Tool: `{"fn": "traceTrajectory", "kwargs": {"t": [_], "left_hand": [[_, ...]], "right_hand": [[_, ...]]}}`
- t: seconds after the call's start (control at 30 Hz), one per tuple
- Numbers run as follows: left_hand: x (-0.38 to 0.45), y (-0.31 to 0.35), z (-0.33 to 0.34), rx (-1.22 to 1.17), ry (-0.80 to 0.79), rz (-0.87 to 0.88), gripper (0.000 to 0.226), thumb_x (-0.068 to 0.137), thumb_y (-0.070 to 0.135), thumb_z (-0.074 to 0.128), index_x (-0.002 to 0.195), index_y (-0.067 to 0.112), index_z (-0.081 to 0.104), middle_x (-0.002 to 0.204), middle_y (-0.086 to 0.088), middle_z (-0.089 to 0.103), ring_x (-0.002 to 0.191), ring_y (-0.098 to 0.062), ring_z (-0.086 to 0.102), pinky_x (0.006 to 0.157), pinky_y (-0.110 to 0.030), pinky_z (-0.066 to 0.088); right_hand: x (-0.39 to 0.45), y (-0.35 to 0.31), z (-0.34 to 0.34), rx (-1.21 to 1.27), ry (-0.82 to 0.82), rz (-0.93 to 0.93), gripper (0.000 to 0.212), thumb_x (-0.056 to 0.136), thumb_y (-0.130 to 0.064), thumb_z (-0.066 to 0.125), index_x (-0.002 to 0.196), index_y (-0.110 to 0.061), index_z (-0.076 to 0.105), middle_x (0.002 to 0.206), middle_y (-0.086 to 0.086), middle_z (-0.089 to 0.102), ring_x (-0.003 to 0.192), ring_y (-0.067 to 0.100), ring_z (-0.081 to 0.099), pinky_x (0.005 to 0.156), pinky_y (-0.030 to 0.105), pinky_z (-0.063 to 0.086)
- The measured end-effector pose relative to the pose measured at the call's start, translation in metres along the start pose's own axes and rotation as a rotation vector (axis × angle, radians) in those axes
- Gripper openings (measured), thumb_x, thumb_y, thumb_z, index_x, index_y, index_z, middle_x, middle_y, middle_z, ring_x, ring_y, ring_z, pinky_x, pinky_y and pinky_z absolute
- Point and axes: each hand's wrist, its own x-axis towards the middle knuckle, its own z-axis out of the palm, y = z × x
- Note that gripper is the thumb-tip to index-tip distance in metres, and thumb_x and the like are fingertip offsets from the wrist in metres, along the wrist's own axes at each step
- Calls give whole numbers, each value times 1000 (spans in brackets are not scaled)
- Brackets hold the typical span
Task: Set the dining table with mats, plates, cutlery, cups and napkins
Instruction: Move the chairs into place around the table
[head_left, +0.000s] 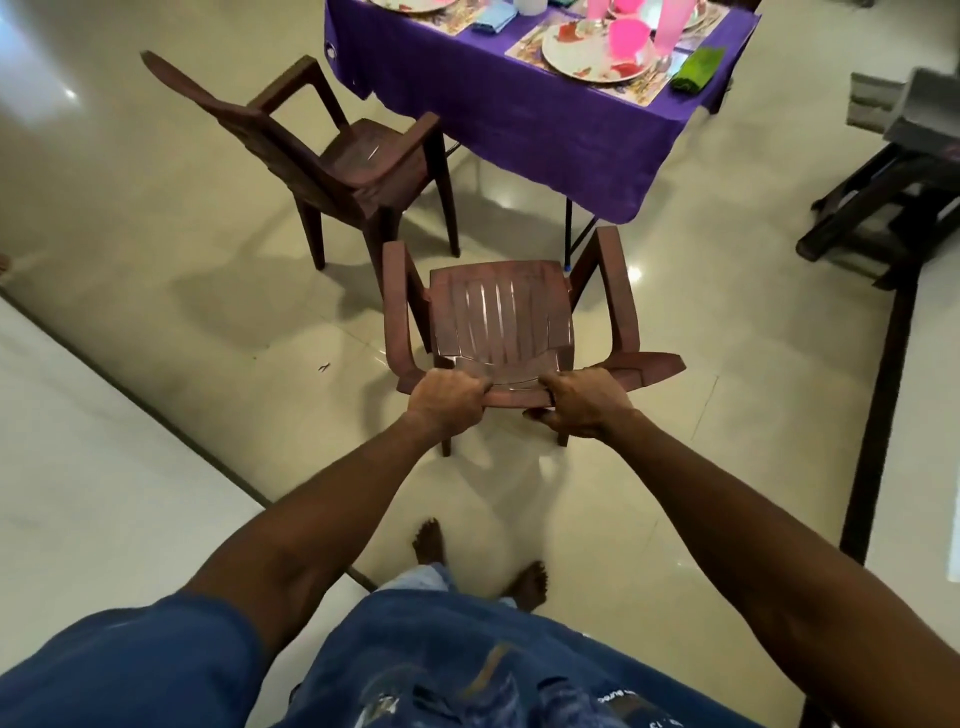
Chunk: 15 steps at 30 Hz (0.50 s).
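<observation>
Glossy tiled floor (156, 218); purple-clothed counter (519, 104) ahead, already laid: plate (587, 52), pink cups (628, 34), green napkin (696, 70). Left hand (447, 400), right hand (582, 405) clamped on brown plastic chair (501, 317) backrest top. Likely light, stiff; hold top rail.

One chair (503, 317) stands in front of the counter (519, 119); another chair (358, 161) stands to its left.

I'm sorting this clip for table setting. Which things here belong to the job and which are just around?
Job: purple-clothed table, place mats, plates, pink cups, green napkin, blue napkin.

Around: chair gripped by left hand and right hand, second chair.
</observation>
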Motion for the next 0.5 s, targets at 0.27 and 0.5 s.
{"fn": "traceTrajectory", "kwargs": {"t": [0.27,0.5], "left_hand": [[8,-63,-4,-7,22,126,21,95,30,53,108,22,68,92,-2,71,77,-22,68,64,-32,50],[41,-159,-5,49,17,219,23,92,34,58,112,30,66,97,2,71,88,-21,69,68,-32,53]], "right_hand": [[32,-49,-15,27,24,150,17,97,-25,45,99,-14,57,80,4,65,60,24,51,58,29,37],[103,-98,-21,110,79,251,17,99,-25,46,92,-15,58,74,2,61,52,17,42,56,27,32]]}}
